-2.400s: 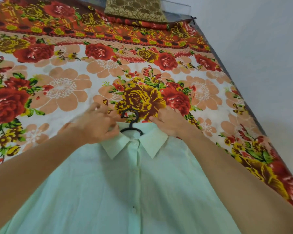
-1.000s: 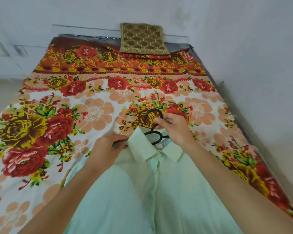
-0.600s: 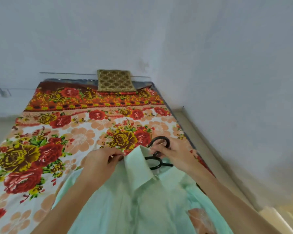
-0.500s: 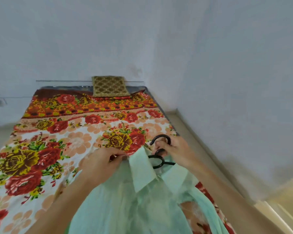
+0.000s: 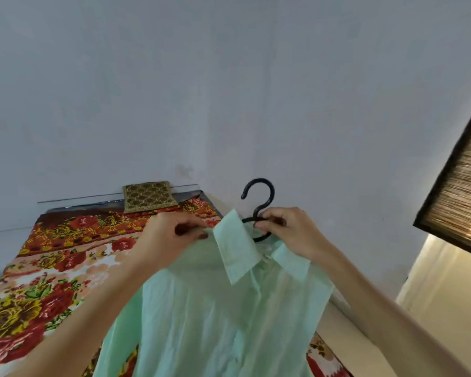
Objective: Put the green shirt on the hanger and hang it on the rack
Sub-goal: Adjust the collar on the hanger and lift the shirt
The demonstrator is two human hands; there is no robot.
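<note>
Behind, a bed under a flowered sheet (image 5: 65,257) in red, yellow and peach, with a gold patterned cushion (image 5: 148,196) leaning at its far end against the pale wall (image 5: 229,91). At the right edge, a dark-framed panel of woven straw-coloured strips (image 5: 462,202), and below it a cream surface (door or wall, hard to tell). No rack in view.

In the middle, the green shirt (image 5: 215,317), raised above the bed and hanging down out of the frame, covering part of the sheet. Collar open, one flap standing up.

At the neck, the black hanger (image 5: 259,202), hook upright and free above the collar, shoulders hidden inside the cloth.

Right hand (image 5: 286,235) closed on the hanger just under the hook, fingers curled around the loop.

Left hand (image 5: 172,235) closed too, pinching the shirt at its shoulder, beside the collar.
</note>
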